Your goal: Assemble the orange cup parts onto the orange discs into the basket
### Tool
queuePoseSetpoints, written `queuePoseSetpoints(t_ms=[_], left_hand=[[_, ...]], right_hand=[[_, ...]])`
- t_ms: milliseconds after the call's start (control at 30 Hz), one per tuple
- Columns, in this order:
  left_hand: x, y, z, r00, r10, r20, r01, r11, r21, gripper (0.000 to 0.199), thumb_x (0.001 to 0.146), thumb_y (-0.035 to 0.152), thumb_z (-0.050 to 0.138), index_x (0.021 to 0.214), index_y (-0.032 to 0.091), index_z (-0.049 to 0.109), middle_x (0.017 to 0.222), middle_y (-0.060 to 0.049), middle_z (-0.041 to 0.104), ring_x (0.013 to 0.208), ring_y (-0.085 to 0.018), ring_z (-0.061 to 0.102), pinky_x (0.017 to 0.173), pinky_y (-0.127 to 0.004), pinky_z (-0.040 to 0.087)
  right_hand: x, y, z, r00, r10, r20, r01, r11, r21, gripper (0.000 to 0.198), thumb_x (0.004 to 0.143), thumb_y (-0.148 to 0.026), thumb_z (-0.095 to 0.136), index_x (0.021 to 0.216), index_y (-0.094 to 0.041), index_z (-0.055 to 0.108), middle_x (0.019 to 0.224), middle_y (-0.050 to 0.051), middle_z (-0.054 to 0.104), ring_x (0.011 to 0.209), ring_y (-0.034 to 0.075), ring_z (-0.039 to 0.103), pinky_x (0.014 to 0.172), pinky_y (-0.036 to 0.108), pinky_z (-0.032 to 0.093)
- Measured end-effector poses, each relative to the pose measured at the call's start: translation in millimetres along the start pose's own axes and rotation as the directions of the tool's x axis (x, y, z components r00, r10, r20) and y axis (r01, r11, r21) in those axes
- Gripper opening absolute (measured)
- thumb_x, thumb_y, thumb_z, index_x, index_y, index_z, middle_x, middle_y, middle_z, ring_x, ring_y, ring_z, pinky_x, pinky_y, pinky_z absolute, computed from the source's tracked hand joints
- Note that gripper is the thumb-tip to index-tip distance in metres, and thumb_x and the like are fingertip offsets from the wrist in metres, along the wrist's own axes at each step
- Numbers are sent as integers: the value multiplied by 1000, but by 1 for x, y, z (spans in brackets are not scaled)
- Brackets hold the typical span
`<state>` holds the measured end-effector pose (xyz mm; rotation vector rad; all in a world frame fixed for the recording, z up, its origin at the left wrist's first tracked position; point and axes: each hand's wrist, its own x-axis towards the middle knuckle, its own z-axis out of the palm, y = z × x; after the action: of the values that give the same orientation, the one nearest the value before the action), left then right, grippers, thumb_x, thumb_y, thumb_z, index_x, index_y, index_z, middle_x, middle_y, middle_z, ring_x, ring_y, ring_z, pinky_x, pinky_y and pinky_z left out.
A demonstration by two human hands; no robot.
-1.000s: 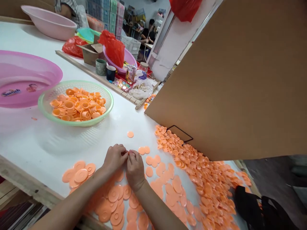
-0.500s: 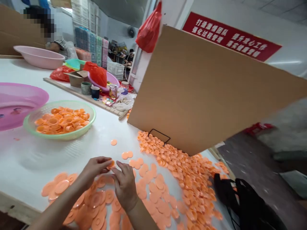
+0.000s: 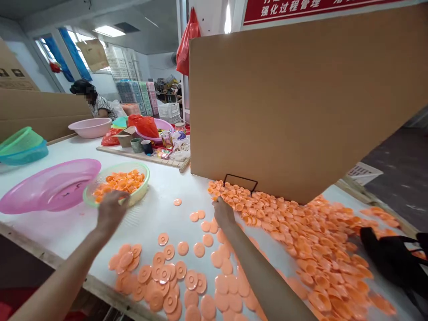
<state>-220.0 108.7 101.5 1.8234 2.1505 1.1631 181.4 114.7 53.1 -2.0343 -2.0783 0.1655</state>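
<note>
Grip unclear on both: left hand (image 3: 110,213) at green basket (image 3: 140,196) rim, right hand (image 3: 223,212) touching orange cap pile (image 3: 301,232) mid-bench.

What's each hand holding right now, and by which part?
Cannot be told for either. The left hand is at the near rim of the green basket, its fingers blurred. The right hand reaches the edge of the orange cap pile, fingertips hidden.

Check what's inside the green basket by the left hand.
The green basket holds a heap of orange cup-shaped plastic pieces. The left hand covers its near rim, so that part and anything beneath the heap can't be seen.
</note>
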Motion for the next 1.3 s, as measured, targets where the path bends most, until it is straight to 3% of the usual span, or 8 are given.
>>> queuePoseSetpoints(t_ms=[100, 167, 433, 633, 767, 900, 1100, 1300], left_hand=[[-68, 8, 41, 853, 235, 467, -196, 972, -131, 26, 68, 28, 66, 92, 23, 73, 88, -5, 68, 83, -20, 61, 77, -30, 47], [-99, 18, 64, 796, 205, 569, -158, 979, -132, 27, 70, 25, 62, 95, 23, 73, 86, -4, 64, 76, -18, 59, 72, -29, 45], [-111, 72, 112, 786, 155, 598, -14, 972, -234, 41, 72, 16, 58, 111, 21, 67, 93, -3, 59, 81, -15, 57, 74, -26, 42], [-116, 76, 117, 807, 136, 575, 4, 972, -236, 21, 75, 21, 60, 90, 25, 74, 89, -2, 60, 78, -16, 55, 72, -28, 39], [-119, 78, 116, 815, 151, 559, -36, 977, -211, 16, 74, 21, 63, 80, 26, 77, 86, -3, 63, 85, -19, 55, 79, -32, 37], [-113, 81, 118, 786, 58, 615, 159, 943, -292, 20, 72, 16, 59, 79, 23, 76, 85, -3, 67, 83, -19, 59, 78, -30, 41], [-109, 92, 132, 712, -90, 697, 404, 864, -301, 12, 67, 20, 55, 64, 16, 65, 56, 0, 63, 47, -15, 58, 47, -24, 40], [-118, 90, 139, 675, -98, 731, 489, 801, -344, 12, 68, 26, 53, 59, 18, 55, 47, 3, 57, 43, -15, 58, 40, -22, 37]], right_hand=[[5, 11, 6, 999, 49, -7, -49, 999, -1, 25, 90, -11, 44, 91, -15, 68, 102, 8, 62, 76, 13, 59, 66, 23, 38], [4, 20, 7, 997, 76, -10, -76, 997, -2, 26, 92, -12, 43, 93, -15, 68, 101, 8, 62, 75, 12, 59, 65, 22, 38], [-6, 9, -7, 981, 182, -68, -177, 982, 65, 22, 88, -16, 47, 88, -18, 69, 94, 6, 70, 83, 15, 63, 68, 22, 41], [-35, -60, 24, 939, 122, 323, -296, 765, 573, 12, 74, -13, 53, 68, -18, 62, 50, -3, 59, 46, 13, 57, 46, 21, 42], [-41, -84, 36, 918, 120, 378, -329, 765, 554, 13, 70, -9, 52, 63, -19, 56, 40, -7, 51, 35, 12, 51, 36, 20, 37], [-36, -89, 33, 919, 100, 382, -305, 794, 526, 17, 66, -5, 52, 57, -20, 53, 36, -7, 45, 33, 13, 50, 34, 20, 35], [-34, -89, 30, 917, 105, 385, -286, 847, 448, 17, 66, -5, 53, 59, -19, 58, 39, -5, 49, 39, 14, 53, 40, 20, 37], [-43, -101, 43, 986, 84, 145, -118, 962, 247, 14, 72, -9, 57, 72, -16, 69, 73, 9, 71, 68, 19, 64, 57, 25, 41]])
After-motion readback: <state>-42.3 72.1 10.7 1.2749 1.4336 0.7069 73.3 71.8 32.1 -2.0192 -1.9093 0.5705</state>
